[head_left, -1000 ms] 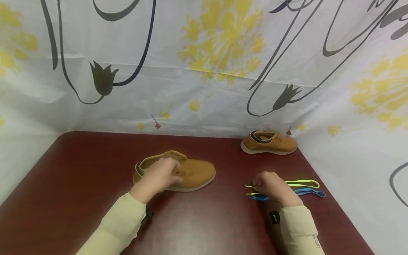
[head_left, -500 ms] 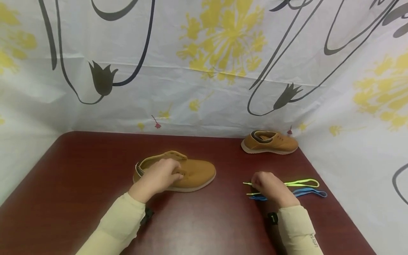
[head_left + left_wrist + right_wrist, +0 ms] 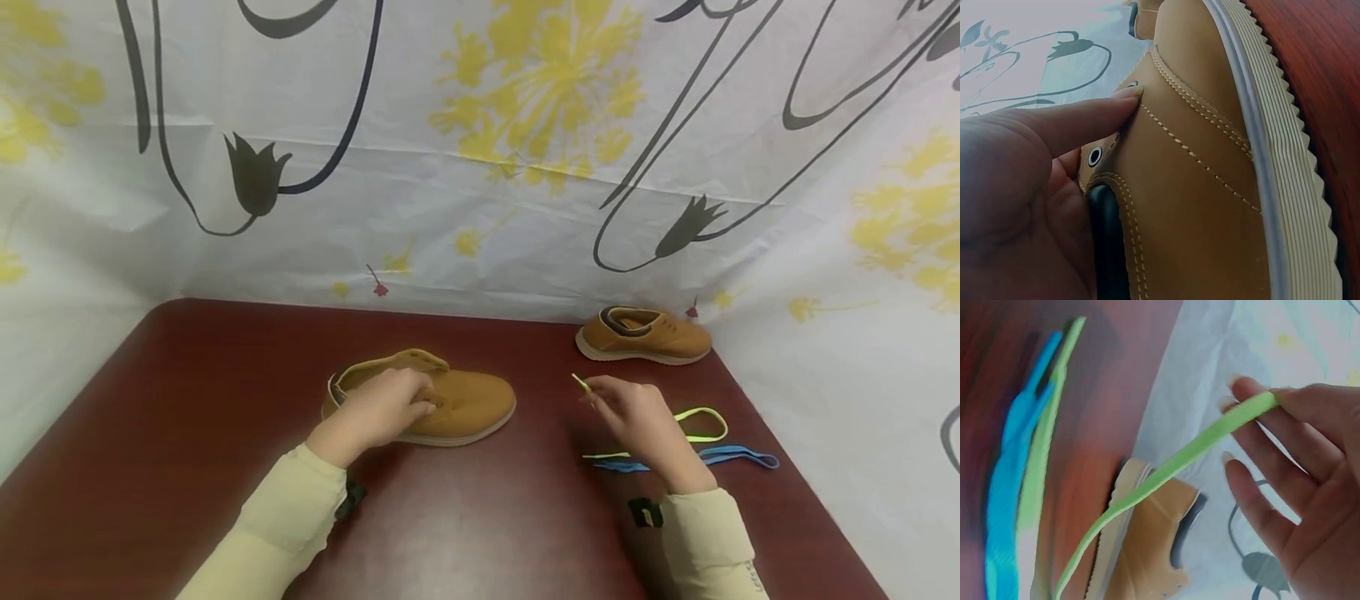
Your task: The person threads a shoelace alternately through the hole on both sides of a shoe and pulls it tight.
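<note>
A tan shoe (image 3: 476,402) stands in the middle of the table with its toe to the right. My left hand (image 3: 375,410) grips it at the eyelet flap; in the left wrist view the thumb (image 3: 1094,119) presses the outside of the flap beside a metal eyelet (image 3: 1095,156), fingers mostly hidden behind it. On the right, my right hand (image 3: 637,417) pinches a yellow-green shoelace (image 3: 1204,444) near one end, between thumb and fingertips. That end is raised off the table, while the lace's other end and loop show below and behind the hand. A blue shoelace (image 3: 738,451) lies beside it.
A second tan shoe (image 3: 648,336) stands at the far right corner of the dark red table (image 3: 465,533). White patterned cloth (image 3: 420,192) hangs behind the table and along its sides.
My right hand has taken up one end of the yellow-green shoelace and lifted it from the table. My left hand stays on the shoe. The head view has shifted slightly.
</note>
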Tool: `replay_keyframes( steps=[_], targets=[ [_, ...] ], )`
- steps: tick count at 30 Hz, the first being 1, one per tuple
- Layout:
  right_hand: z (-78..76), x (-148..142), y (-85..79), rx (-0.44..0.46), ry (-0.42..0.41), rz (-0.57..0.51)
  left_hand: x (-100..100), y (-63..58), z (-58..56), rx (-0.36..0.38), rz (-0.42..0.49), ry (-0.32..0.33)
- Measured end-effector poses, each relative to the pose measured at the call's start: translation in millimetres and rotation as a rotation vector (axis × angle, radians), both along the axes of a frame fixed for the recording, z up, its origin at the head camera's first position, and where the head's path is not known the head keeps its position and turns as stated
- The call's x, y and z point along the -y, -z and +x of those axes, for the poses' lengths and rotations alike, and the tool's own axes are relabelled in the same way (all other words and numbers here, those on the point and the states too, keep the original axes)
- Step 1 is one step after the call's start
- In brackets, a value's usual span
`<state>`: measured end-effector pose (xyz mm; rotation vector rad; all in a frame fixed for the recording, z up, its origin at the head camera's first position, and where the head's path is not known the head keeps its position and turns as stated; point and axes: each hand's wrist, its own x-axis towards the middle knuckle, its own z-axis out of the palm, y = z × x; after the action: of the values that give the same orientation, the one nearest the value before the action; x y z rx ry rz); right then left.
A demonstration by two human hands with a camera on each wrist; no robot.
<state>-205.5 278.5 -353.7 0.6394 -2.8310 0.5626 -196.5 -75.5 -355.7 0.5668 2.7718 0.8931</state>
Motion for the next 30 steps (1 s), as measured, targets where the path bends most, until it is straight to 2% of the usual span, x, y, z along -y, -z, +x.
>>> replay_keyframes(
  steps=[5, 8, 11, 17, 23, 27, 30],
  targets=[
    [5.3, 11, -7.5, -0.15, -0.014, -0.083, -1, 0.9, 0.0, 0.01, 0.001, -0.003],
    [10.0, 19, -14.3, -0.192, -0.01, -0.134, -1, 1.1, -0.2, 0.011, -0.001, -0.004],
    [16.7, 32, -22.3, -0.186, 0.002, -0.209, 0, 1.0, -0.4, 0.012, 0.0, -0.003],
    [27.8, 67, -42.4, -0.068, -0.022, -0.372, 2, -0.3, -1.2, -0.009, -0.006, -0.001],
    [31.5, 100, -59.4, 0.071, -0.115, -0.539, 3, -0.7, -2.8, -0.012, -0.012, 0.001],
    [34.8, 115, -55.4, 0.214, -0.145, -0.624, 3, 0.6, -3.8, -0.016, -0.014, 0.005],
    [34.6, 126, -43.3, 0.335, -0.146, -0.624, 3, 1.8, -4.3, -0.025, -0.015, 0.006]
  ],
)
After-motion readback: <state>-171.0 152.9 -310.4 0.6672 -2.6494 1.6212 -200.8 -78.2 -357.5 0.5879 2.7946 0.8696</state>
